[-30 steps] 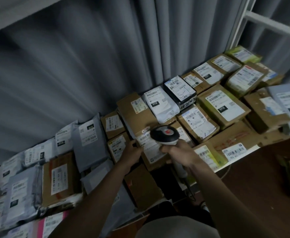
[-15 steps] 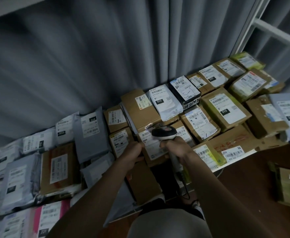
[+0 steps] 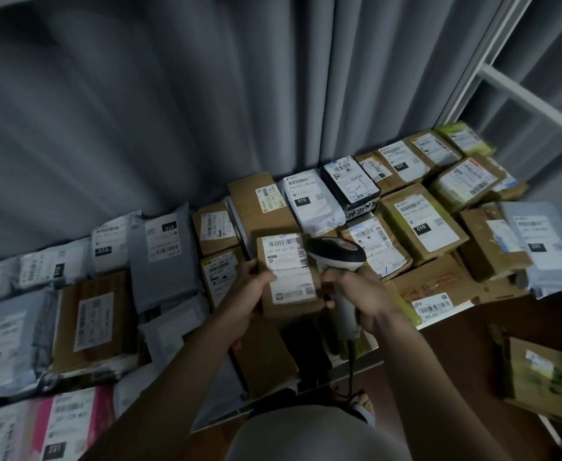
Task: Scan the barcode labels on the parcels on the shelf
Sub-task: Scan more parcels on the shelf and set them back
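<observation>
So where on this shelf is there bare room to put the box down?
Hardly any. Parcels lie edge to edge from the grey mailers to the brown cartons. Only the dark patch under the held box, beside the scanner cable, may be free; too dark to be sure. The shelf's front lip is bare but narrow.

Left hand (image 3: pixel 251 291) grips the left edge of a small cardboard parcel (image 3: pixel 289 277), its white barcode label (image 3: pixel 288 257) facing up. Right hand (image 3: pixel 361 297) holds a handheld scanner (image 3: pixel 338 259) by the handle, head just right of the parcel's label. Behind the parcel, a shelf (image 3: pixel 456 309) carries labelled boxes and grey mailer bags against a grey curtain (image 3: pixel 173 111).
</observation>
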